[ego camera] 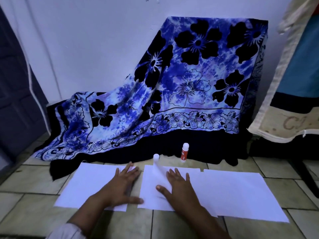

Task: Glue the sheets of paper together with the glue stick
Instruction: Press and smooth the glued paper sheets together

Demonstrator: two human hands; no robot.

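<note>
Lying on tiled floor (25,211), paper sheets (233,192)

Both hands flat on white sheets (233,192) on tiled floor (34,183): left hand (120,185), right hand (177,188); glue stick (184,151) upright beyond

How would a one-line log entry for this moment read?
left hand flat on left sheet | right hand flat on middle sheet | glue stick upright behind, untouched

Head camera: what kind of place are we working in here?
Likely a room in a home, down on the floor: the paper sheets lie on floor tiles, and a floral cloth drapes something against a plain wall.
</note>
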